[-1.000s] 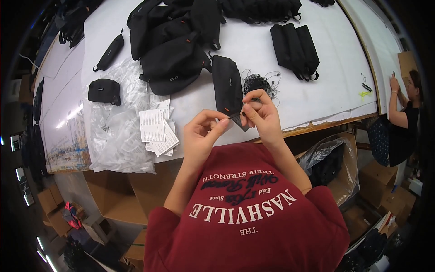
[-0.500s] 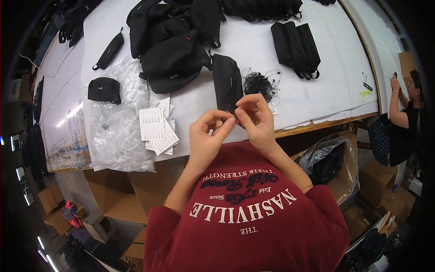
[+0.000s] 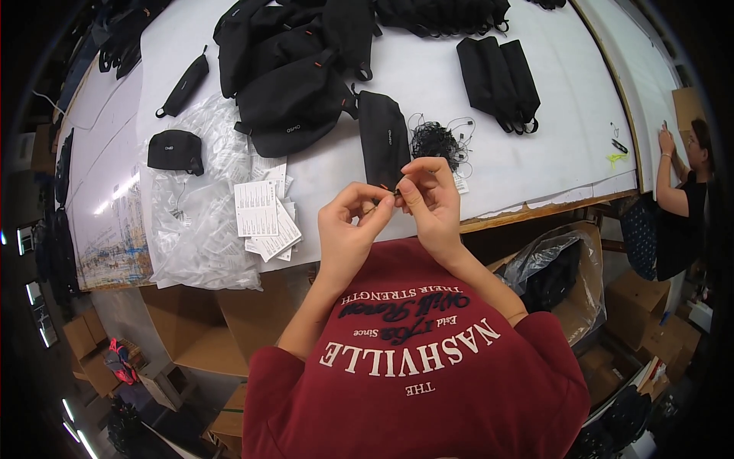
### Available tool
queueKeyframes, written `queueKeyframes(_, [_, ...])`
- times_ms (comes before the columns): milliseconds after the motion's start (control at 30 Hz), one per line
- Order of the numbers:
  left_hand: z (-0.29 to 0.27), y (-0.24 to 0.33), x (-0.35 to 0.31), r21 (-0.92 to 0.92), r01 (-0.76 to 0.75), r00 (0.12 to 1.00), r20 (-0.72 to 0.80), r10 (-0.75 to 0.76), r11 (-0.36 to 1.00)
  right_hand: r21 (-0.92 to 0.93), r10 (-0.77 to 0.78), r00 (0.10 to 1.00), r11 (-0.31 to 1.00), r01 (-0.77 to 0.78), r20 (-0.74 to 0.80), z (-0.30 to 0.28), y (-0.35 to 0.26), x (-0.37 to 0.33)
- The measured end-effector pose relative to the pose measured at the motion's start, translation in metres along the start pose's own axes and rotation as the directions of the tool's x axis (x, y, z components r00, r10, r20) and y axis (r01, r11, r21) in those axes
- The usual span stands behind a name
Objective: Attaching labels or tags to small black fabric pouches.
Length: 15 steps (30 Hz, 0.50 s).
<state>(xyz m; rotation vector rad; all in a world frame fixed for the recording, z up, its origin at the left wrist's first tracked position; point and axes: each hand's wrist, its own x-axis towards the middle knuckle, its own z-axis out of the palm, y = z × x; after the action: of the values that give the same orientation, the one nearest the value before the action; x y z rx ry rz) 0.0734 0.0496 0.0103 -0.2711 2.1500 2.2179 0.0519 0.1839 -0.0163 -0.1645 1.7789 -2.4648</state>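
Observation:
My left hand [image 3: 349, 227] and my right hand [image 3: 433, 205] meet at the table's near edge. Thumb and forefinger of each are pinched together over a tiny dark piece [image 3: 397, 194], too small to name. Just beyond the fingertips lies a slim black zip pouch [image 3: 384, 134], its near end at my hands. A tangled heap of thin black strings [image 3: 436, 145] sits right of the pouch. Left of my left hand, white printed cards [image 3: 257, 210] are fanned over clear plastic bags [image 3: 200, 249].
Black bags [image 3: 294, 107] pile up at the table's back. Small black pouches [image 3: 176, 151] lie left, and more pouches [image 3: 498, 80] right. An open carton [image 3: 585, 291] lined with plastic stands below the table edge. A co-worker [image 3: 677, 191] works at the far right.
Both hands have shifted very slightly, with the fingertips still together. The tiny dark piece between them shows more now. The pouch and cards stay where they were.

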Motion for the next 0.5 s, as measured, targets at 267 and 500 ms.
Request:
queueKeyframes(267, [-0.0019,0.0001,-0.0003,0.033,0.012,1.0,0.003,-0.012,0.999,0.007,0.024,1.0,1.0,-0.024,-0.018,0.0004,-0.0002,-0.0002])
queueKeyframes(500, [-0.0057,-0.0002,-0.0001,0.154,-0.054,0.997,0.054,0.046,0.987,-0.275,-0.16,0.986,0.947,0.166,0.047,-0.0037,0.0041,0.001])
